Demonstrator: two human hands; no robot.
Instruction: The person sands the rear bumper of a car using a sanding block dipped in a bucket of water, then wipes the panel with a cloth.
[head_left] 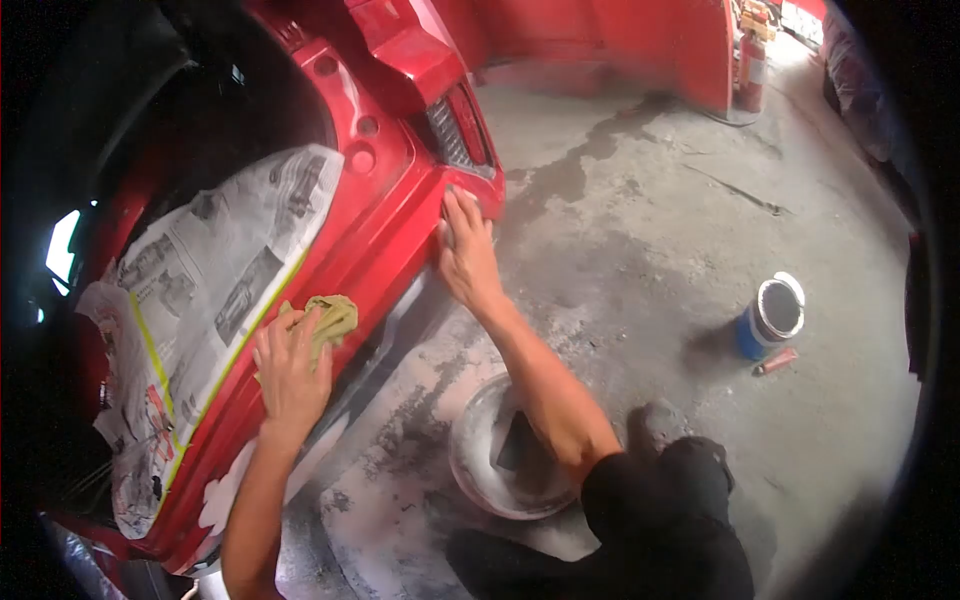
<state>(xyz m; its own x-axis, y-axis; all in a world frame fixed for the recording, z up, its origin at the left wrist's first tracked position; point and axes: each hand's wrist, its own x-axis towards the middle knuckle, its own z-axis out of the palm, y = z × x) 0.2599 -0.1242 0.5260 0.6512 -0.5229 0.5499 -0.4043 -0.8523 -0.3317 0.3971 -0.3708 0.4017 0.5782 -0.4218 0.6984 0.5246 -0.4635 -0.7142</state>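
My left hand [291,370] presses a crumpled yellow-green cloth [333,318] against the red car body panel [400,245]. Its fingers are bent over the cloth's near side. Further up, below the tail light [460,128], my right hand [466,250] lies along the panel's outer edge with fingers stretched out. Whether anything thin sits under those fingers is hidden. Newspaper sheets [225,245] cover the opening left of the panel, edged with yellow masking tape [222,385]. A pale patch [222,495] shows on the panel's lower part.
On the concrete floor [640,250] below my right arm stands a round basin [470,480] with a dark flat piece [512,443] inside. To the right are a blue bucket [750,338] and a small reddish item [776,362]. A fire extinguisher [750,72] stands by the red wall [620,50].
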